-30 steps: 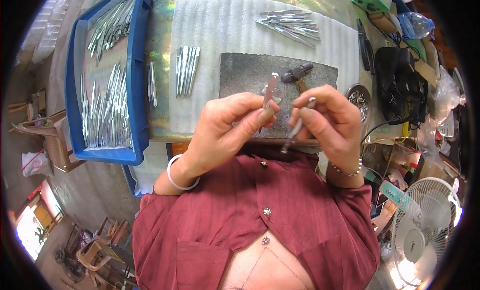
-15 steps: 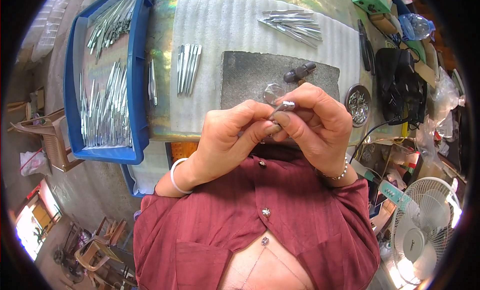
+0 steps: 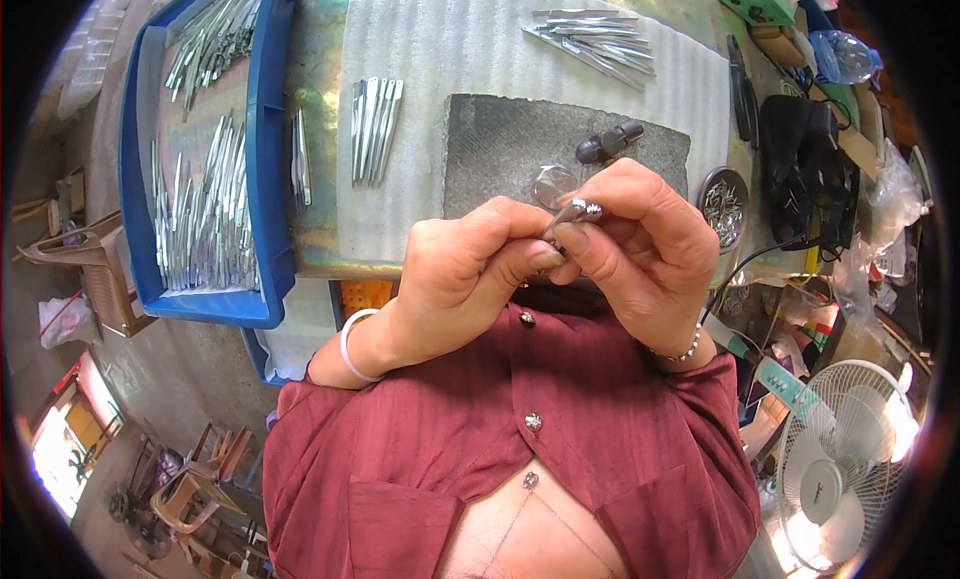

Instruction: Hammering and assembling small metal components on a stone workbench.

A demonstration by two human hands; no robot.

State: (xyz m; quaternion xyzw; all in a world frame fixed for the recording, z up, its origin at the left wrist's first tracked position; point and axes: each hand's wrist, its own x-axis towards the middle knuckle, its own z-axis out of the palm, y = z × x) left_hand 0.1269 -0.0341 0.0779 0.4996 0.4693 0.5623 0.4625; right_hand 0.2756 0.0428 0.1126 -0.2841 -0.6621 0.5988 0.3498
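Above my chest, both hands come together on a slim metal tool with two toothed tips (image 3: 580, 211), whose kind I cannot make out for certain. My left hand (image 3: 478, 251) pinches it between thumb and index finger from the left. From the right, my right hand (image 3: 640, 229) grips it near the toothed end with thumb and fingers. The rest of the tool is hidden by my fingers. Just beyond them, a clear round disc (image 3: 553, 185) and a dark hammer head (image 3: 610, 141) rest on a grey slab (image 3: 500, 139).
A white foam sheet (image 3: 440, 39) bears a row of tapered metal strips (image 3: 376, 129) and a loose pile of strips (image 3: 595, 44). Left stands a blue tray (image 3: 270, 159) of similar strips. At right are a round dish of small metal parts (image 3: 722, 207) and a fan (image 3: 845, 469).
The tool has turned slightly in my fingers, so two toothed tips now show instead of one. My right hand has shifted a little to the right.
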